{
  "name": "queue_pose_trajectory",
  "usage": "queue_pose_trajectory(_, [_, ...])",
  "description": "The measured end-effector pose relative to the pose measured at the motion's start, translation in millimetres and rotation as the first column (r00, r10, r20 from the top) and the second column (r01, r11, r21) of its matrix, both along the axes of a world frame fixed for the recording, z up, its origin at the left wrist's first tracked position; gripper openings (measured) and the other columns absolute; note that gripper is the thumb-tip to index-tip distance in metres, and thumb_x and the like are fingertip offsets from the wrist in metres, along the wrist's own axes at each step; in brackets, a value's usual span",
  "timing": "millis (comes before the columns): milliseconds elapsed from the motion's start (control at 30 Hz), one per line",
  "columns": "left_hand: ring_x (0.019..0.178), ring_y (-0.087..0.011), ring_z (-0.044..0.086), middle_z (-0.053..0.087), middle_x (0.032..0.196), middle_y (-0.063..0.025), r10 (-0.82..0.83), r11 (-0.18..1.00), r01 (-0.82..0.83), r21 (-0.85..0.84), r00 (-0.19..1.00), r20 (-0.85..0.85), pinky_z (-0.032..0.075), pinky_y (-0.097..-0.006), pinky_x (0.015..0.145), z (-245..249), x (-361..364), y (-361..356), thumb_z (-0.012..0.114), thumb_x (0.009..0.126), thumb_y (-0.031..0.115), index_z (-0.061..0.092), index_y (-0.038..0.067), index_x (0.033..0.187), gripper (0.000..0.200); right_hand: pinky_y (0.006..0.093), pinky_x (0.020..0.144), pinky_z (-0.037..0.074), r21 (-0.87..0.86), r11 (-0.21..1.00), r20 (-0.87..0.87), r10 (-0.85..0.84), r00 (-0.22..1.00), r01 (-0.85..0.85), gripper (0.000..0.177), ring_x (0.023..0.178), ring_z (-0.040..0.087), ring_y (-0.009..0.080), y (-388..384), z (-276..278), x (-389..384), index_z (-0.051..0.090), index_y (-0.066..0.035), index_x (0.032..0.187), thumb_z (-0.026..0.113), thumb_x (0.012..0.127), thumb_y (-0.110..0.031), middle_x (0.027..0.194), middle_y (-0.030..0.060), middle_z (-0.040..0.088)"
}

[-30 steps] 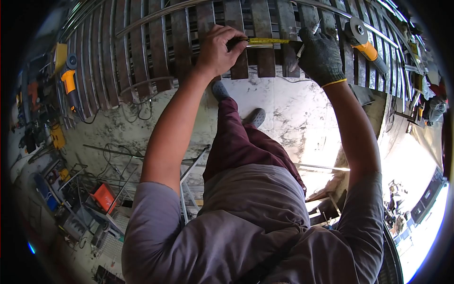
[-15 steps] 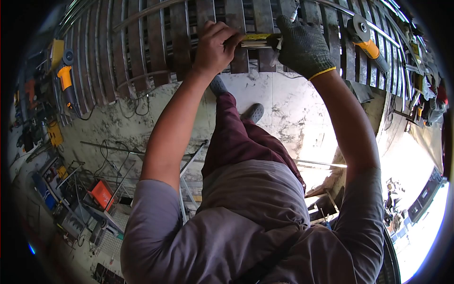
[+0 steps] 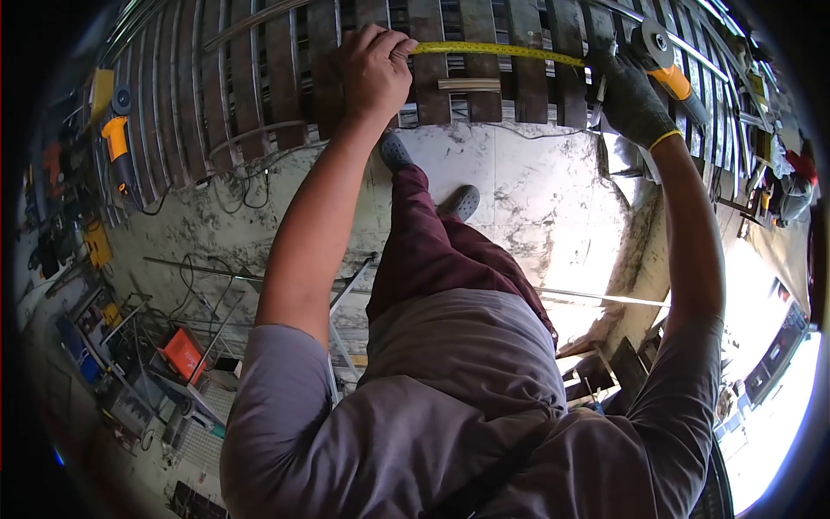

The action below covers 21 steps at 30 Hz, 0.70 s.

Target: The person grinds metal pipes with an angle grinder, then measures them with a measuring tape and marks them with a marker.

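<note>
Keep the tape measure (image 3: 500,49) taut: left hand (image 3: 378,71) pinches one end, gloved right hand (image 3: 638,99) grips the other.

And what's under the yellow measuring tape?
Below the measuring tape are dark metal slats with gaps between. The slats mostly cover what's deeper down. The left hand and gloved right hand hide what's beneath them.

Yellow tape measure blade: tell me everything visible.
The yellow, metal-looking tape measure blade is a thin strip with dark markings too small to read. It runs nearly straight, dipping slightly rightward, over dark brown metal slats. The bare left hand pinches one end; the other meets the dark-gloved right hand. Whether it touches the slats is unclear.
</note>
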<state>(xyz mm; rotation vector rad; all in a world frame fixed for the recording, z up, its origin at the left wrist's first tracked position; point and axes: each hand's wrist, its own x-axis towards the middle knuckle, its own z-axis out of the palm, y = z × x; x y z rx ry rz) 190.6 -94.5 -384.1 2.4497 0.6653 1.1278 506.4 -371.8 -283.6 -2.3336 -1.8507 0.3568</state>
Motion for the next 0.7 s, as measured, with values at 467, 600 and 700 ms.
queue_pose_trajectory(467, [0.090, -0.0288, 0.063, 0.076, 0.094, -0.0045, -0.178, 0.980, 0.159, -0.121, 0.971, -0.159, 0.052, -0.0418, 0.082, 29.6, -7.4, -14.5, 0.079, 0.100, 0.022, 0.081, 0.010, 0.098, 0.013, 0.0566, 0.110, 0.046, 0.419, 0.903, 0.061, -0.133, 0.989, 0.095, 0.035, 0.127, 0.064, 0.0422, 23.5, -5.5, -95.6, 0.071, -0.013, 0.115, 0.085, 0.083, -0.017, 0.135, 0.0132, 0.071])
queue_pose_trajectory(600, [0.091, -0.0285, 0.062, 0.075, 0.093, -0.0047, -0.207, 0.963, 0.174, -0.204, 0.966, -0.155, 0.051, -0.0406, 0.083, 37.4, -17.4, -21.7, 0.082, 0.099, 0.023, 0.082, 0.008, 0.099, 0.015, 0.0560, 0.122, 0.038, 0.396, 0.918, 0.022, 0.002, 1.000, -0.011, 0.051, 0.151, 0.052, 0.0361, 43.6, -13.5, -155.1, 0.066, -0.011, 0.120, 0.094, 0.082, -0.031, 0.157, 0.0099, 0.061])
queue_pose_trajectory(700, [0.090, -0.0283, 0.061, 0.074, 0.092, -0.0044, -0.195, 0.967, 0.168, -0.192, 0.972, -0.132, 0.051, -0.0395, 0.082, 38.3, -22.8, -26.0, 0.084, 0.096, 0.021, 0.082, 0.008, 0.099, 0.014, 0.0558, 0.122, 0.038, 0.440, 0.898, 0.012, 0.021, 1.000, -0.024, 0.053, 0.146, 0.055, 0.0367, 60.4, -14.8, -166.2, 0.067, -0.011, 0.126, 0.091, 0.084, -0.033, 0.152, 0.0124, 0.063])
